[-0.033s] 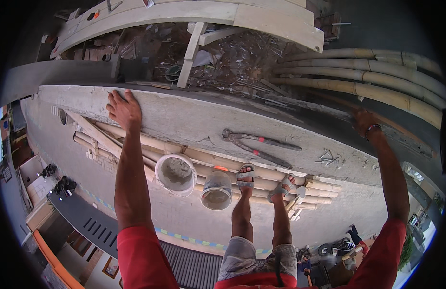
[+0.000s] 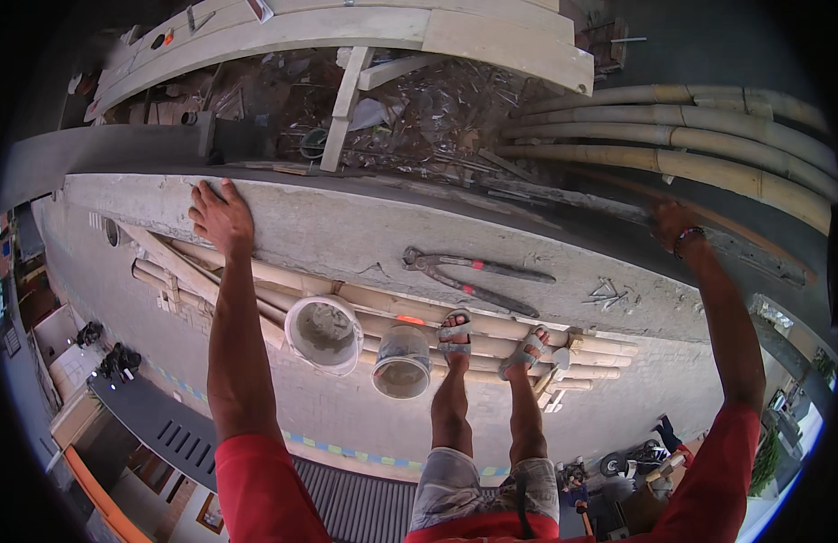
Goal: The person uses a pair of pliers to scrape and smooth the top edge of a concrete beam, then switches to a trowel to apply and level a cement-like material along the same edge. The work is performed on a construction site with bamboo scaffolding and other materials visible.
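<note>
My left hand (image 2: 222,217) flat, spread on grey concrete ledge (image 2: 365,235); right hand (image 2: 672,224) gripping far edge. Long-handled steel pincers (image 2: 478,276), loose nails (image 2: 607,291) lie untouched; tying work seemingly not begun.

From my remote view, daylight falls on a grey concrete ledge (image 2: 347,231) that tops a rough rendered wall (image 2: 365,407), with bamboo scaffold poles (image 2: 491,328) lashed along the wall's face and two mortar-stained buckets (image 2: 324,333) hanging beside them. Beyond the ledge I see pale timber planks (image 2: 365,32) over a bed of debris and rebar (image 2: 437,109), and thick bamboo poles (image 2: 709,136) at the right. Far below lie a dark corrugated roof (image 2: 166,421), a painted kerb strip (image 2: 347,448) and parked motorbikes (image 2: 632,462).
</note>
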